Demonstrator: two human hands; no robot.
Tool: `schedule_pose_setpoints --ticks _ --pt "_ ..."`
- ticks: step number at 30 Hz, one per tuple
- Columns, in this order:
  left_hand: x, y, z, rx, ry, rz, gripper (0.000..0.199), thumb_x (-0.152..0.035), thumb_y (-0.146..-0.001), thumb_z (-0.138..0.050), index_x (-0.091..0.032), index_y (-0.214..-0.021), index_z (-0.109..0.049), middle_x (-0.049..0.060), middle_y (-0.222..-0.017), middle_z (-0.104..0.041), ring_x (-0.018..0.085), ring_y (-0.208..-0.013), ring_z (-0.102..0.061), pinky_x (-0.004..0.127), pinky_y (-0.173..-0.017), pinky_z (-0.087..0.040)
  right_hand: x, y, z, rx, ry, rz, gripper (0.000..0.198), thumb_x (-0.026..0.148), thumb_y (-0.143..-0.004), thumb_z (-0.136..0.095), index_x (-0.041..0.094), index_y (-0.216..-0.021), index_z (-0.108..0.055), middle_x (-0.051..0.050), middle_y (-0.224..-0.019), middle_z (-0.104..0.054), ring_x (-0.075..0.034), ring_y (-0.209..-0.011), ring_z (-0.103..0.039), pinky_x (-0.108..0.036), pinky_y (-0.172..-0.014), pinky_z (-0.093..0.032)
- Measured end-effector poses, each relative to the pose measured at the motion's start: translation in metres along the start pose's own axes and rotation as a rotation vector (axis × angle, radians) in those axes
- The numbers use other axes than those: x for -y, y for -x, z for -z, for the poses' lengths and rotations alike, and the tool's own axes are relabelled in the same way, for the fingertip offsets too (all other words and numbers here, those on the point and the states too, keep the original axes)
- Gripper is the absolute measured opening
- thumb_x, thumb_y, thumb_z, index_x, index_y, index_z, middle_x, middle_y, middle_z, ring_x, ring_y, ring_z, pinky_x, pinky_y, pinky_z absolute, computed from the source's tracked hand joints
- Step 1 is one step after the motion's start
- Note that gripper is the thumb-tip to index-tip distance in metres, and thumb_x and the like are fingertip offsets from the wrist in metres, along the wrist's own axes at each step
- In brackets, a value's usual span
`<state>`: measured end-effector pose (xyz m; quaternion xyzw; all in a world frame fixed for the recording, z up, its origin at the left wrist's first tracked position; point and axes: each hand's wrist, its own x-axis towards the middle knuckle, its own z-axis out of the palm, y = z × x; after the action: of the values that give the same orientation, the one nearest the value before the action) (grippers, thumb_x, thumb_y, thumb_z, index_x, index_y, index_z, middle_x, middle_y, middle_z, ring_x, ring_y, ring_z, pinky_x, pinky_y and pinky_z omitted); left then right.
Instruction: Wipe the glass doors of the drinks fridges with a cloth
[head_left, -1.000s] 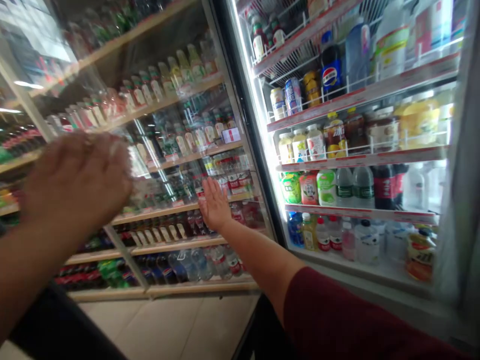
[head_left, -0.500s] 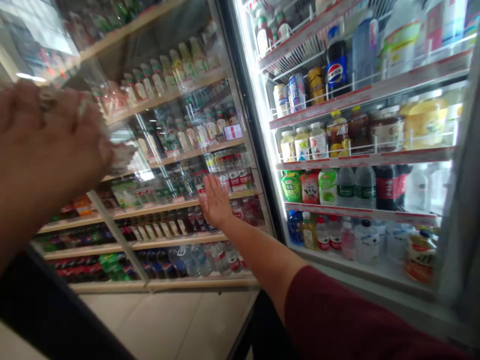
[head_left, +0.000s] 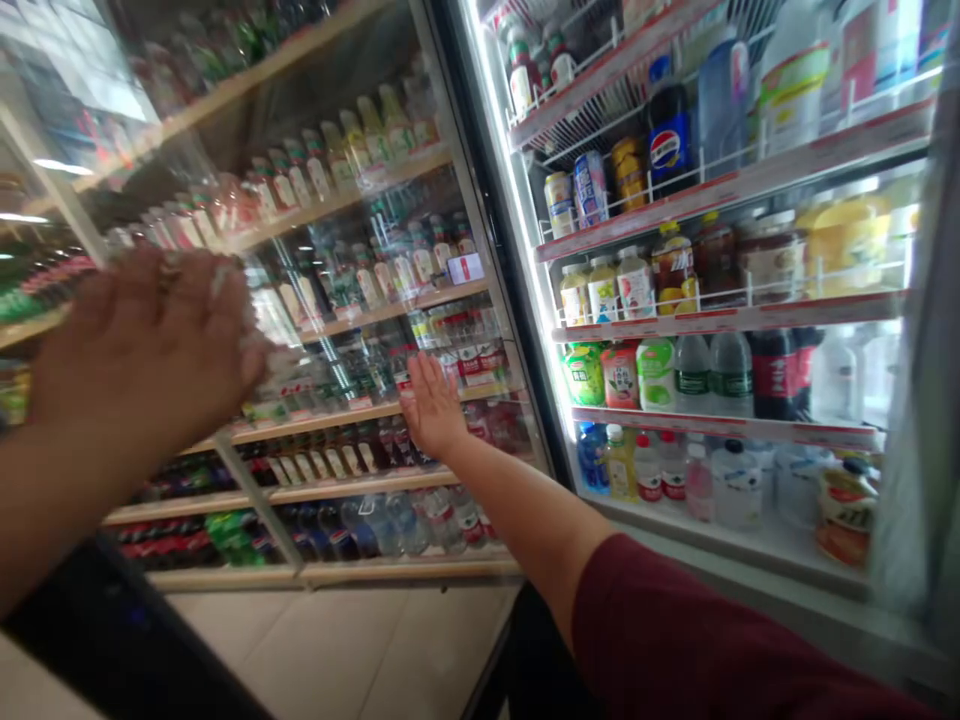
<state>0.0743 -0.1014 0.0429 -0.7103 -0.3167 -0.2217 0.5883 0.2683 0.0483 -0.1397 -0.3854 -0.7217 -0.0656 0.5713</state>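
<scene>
My left hand is spread against a glass door, holding a crumpled whitish cloth under its palm and fingers. Only bits of the cloth show past the fingertips and thumb, and the hand is slightly blurred. Farther right, my right hand lies flat on the same glass, fingers stretched out and nothing in it. Drink bottles on wooden shelves show through or in the glass behind both hands.
To the right stands a lit drinks fridge with wire-fronted shelves of bottles and cans, including a Pepsi bottle. A large tea bottle stands at the bottom right. Pale floor tiles lie below.
My left hand has slid right and downward across the glass with the cloth. My right hand has stayed in about the same place.
</scene>
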Motion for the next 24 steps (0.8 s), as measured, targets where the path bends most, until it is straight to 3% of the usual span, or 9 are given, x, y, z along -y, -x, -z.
schedule_pose_setpoints --ticks 4,6,8,10,13,14,16,18,24 --pt "-0.046 0.051 -0.021 0.154 0.252 -0.218 0.069 -0.041 -0.111 -0.039 -0.029 -0.177 -0.022 -0.001 -0.176 -0.027 0.025 -0.164 -0.032 0.047 -0.138 -0.028 0.000 -0.001 0.000 0.012 0.029 0.001 0.066 0.044 -0.116 -0.035 0.018 -0.176 -0.024 -0.009 -0.185 -0.015 -0.024 -0.173 -0.012 -0.054 -0.140 -0.018" --pt "-0.052 0.061 -0.021 0.148 0.261 -0.273 0.067 -0.045 -0.112 -0.039 -0.035 -0.176 -0.022 -0.002 -0.175 -0.032 0.024 -0.163 -0.036 0.047 -0.137 -0.030 0.000 -0.002 0.002 0.021 0.056 0.000 0.067 0.044 -0.115 -0.035 0.018 -0.176 -0.024 -0.009 -0.185 -0.015 -0.024 -0.173 -0.012 -0.053 -0.140 -0.019" --pt "-0.043 0.053 -0.009 0.153 0.210 -0.183 0.067 -0.040 -0.113 -0.040 -0.029 -0.176 -0.020 0.003 -0.178 -0.024 0.027 -0.167 -0.023 0.055 -0.137 -0.025 -0.001 -0.001 0.004 0.048 0.080 -0.005 0.067 0.043 -0.115 -0.034 0.018 -0.176 -0.023 -0.009 -0.185 -0.014 -0.024 -0.173 -0.012 -0.053 -0.140 -0.020" --pt "-0.034 0.040 0.008 0.141 0.119 0.026 0.069 -0.041 -0.114 -0.040 -0.020 -0.176 -0.019 0.006 -0.181 -0.015 0.031 -0.170 -0.005 0.059 -0.138 -0.016 -0.002 0.000 0.007 0.074 0.095 -0.009 0.067 0.041 -0.115 -0.031 0.017 -0.176 -0.023 -0.010 -0.186 -0.013 -0.025 -0.173 -0.012 -0.055 -0.139 -0.021" --pt "-0.045 0.037 0.022 0.170 -0.034 0.194 0.068 -0.035 -0.112 -0.040 0.002 -0.168 -0.030 0.021 -0.179 -0.021 0.037 -0.169 -0.007 0.062 -0.137 -0.014 -0.006 0.002 0.006 0.052 0.098 -0.010 0.068 0.040 -0.113 -0.025 0.016 -0.176 -0.021 -0.013 -0.185 -0.016 -0.027 -0.173 -0.013 -0.059 -0.138 -0.021" --pt "-0.055 0.042 0.022 0.255 -0.038 0.127 0.068 -0.032 -0.110 -0.042 0.007 -0.165 -0.034 0.025 -0.176 -0.028 0.038 -0.169 -0.013 0.058 -0.138 -0.016 -0.009 0.002 0.004 0.034 0.095 -0.005 0.068 0.041 -0.113 -0.023 0.016 -0.176 -0.019 -0.013 -0.185 -0.018 -0.027 -0.172 -0.014 -0.060 -0.138 -0.021" --pt "-0.073 0.055 0.021 0.472 0.003 -0.006 0.064 -0.033 -0.108 -0.048 -0.003 -0.165 -0.042 0.017 -0.175 -0.037 0.035 -0.167 -0.022 0.051 -0.139 -0.021 -0.014 0.004 0.000 0.002 0.095 0.020 0.069 0.042 -0.113 -0.020 0.017 -0.177 -0.015 -0.015 -0.184 -0.020 -0.027 -0.172 -0.015 -0.062 -0.137 -0.021" --pt "-0.082 0.065 0.022 0.533 0.025 0.001 0.063 -0.034 -0.109 -0.046 -0.011 -0.168 -0.040 0.013 -0.177 -0.034 0.033 -0.168 -0.020 0.052 -0.139 -0.021 -0.019 0.006 -0.004 -0.038 0.106 0.050 0.069 0.043 -0.112 -0.017 0.018 -0.177 -0.013 -0.016 -0.183 -0.022 -0.028 -0.172 -0.016 -0.063 -0.135 -0.023" --pt "-0.099 0.066 0.021 0.293 -0.099 0.469 0.080 -0.032 -0.106 -0.051 -0.004 -0.174 -0.018 0.023 -0.181 -0.014 0.040 -0.169 0.000 0.064 -0.139 -0.008 -0.027 0.009 -0.006 -0.077 0.078 0.060 0.073 0.049 -0.110 -0.013 0.015 -0.175 -0.015 -0.018 -0.183 -0.021 -0.030 -0.171 -0.018 -0.066 -0.135 -0.020"
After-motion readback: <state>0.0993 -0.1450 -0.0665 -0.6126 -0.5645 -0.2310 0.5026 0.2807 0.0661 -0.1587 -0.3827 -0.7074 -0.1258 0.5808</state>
